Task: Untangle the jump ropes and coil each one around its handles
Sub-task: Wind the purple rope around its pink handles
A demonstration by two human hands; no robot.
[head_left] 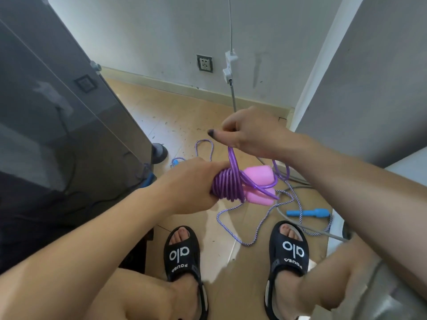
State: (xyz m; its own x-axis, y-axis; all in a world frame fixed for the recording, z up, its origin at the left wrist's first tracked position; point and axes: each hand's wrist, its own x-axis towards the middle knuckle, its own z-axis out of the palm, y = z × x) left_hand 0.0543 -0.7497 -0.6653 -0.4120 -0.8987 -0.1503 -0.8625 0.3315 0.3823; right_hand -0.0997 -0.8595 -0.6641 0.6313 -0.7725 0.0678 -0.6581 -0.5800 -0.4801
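Head cam: pink handles [261,181] axis left-right; left hand [184,188] clenched round coil; right hand [251,132] pinching purple rope [232,158].

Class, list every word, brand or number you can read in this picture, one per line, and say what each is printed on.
"alo" on the strap of the left sandal.
"alo" on the strap of the right sandal.
"FOUEA", or close to it, in small letters under "alo" on both sandals; the letters are small and not certain.
The wall socket shows no readable text.
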